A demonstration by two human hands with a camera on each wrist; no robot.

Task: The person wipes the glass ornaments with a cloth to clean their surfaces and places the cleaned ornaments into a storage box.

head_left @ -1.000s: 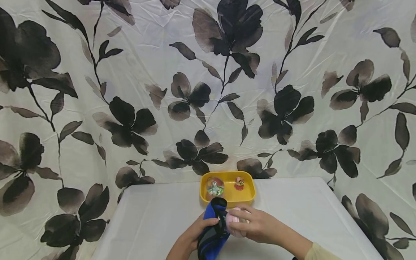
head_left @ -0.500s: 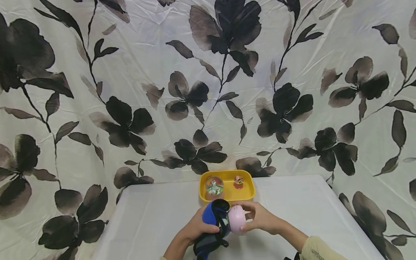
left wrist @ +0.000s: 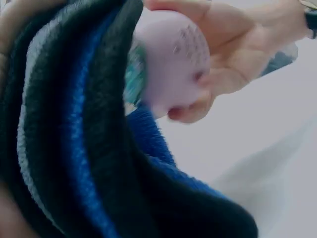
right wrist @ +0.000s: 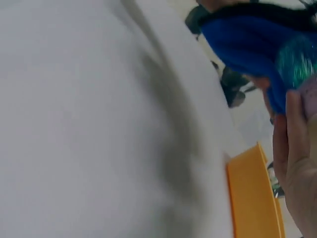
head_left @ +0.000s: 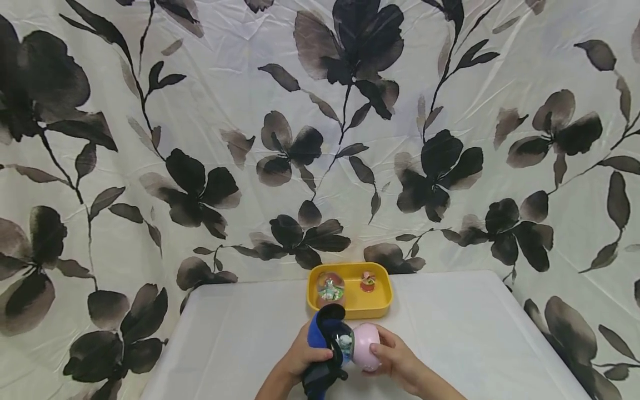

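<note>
My left hand (head_left: 302, 355) grips a folded blue and black cloth (head_left: 322, 372), its thumb across the front. The fuzzy layers of the cloth fill much of the left wrist view. My right hand (head_left: 395, 355) holds a snow globe by its rounded pink base (head_left: 366, 347), the globe lying on its side with the glass toward the cloth. Through the clear dome (head_left: 345, 341) small white and green shapes show. In the right wrist view the blue cloth (right wrist: 247, 42) reaches round part of the dome, and the right fingers (right wrist: 295, 126) lie along the base.
Behind the hands, a yellow tray (head_left: 350, 314) stands on the white table (head_left: 240, 328). Inside it are another snow globe (head_left: 330, 288) on the left and a small red and gold trinket (head_left: 368, 281) on the right. A floral curtain (head_left: 200, 100) hangs behind the table.
The right hand has turned the snow globe, so its pink base now faces right and the dome shows beside the cloth. The left hand keeps hold of the cloth, whose folds have shifted.
</note>
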